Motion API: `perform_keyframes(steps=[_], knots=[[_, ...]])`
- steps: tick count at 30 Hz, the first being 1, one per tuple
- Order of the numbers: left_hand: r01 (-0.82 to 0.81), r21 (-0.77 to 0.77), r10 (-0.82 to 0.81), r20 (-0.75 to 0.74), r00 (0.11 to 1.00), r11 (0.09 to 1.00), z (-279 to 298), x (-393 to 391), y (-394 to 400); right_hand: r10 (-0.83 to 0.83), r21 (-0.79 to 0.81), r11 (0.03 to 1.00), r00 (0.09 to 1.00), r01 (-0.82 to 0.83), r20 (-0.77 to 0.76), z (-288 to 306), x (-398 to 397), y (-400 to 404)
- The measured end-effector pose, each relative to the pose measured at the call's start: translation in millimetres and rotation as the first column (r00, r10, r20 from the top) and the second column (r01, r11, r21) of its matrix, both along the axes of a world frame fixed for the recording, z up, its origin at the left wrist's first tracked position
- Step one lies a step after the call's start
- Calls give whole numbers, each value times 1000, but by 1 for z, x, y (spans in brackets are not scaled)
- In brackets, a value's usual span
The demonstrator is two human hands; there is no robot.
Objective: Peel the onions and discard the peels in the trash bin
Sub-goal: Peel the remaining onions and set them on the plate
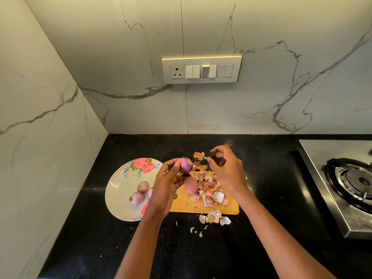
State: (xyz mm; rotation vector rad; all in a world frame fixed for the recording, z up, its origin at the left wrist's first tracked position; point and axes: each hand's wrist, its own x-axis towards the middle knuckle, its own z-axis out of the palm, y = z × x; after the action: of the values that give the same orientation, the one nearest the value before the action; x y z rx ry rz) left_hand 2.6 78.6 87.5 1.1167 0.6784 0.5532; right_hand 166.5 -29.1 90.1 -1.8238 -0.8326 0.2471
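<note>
My left hand grips a purple onion above the wooden cutting board, a flap of skin sticking out on the onion's right side. My right hand pinches a strip of dry onion peel just right of that onion. A heap of loose peels covers the board, with another onion lying on the board at the heap's left edge. Two peeled onions lie on the white flowered plate at the left; a third is partly hidden by my left wrist.
More peel scraps lie on the black counter in front of the board. A steel gas stove stands at the right. Marble walls close the back and left; a switch panel is on the back wall.
</note>
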Motion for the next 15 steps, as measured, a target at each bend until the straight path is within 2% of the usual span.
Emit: perform_keyframes(steps=[5,8,12,15], knots=[[-17,-16,17,11,1000,1000,1,0,1,40,-81,996,998,-35,57,-3,7,-1],[-19,13,19,-5,1000,1000,1,1,1,117,-29,993,990,-115,75,2,-1,1],[-15,75,18,-38,999,997,-1,2,0,241,5,971,970,-241,14,12,-18,4],[-12,98,17,-49,999,995,-2,3,-1,255,26,967,967,-255,13,9,-24,5]])
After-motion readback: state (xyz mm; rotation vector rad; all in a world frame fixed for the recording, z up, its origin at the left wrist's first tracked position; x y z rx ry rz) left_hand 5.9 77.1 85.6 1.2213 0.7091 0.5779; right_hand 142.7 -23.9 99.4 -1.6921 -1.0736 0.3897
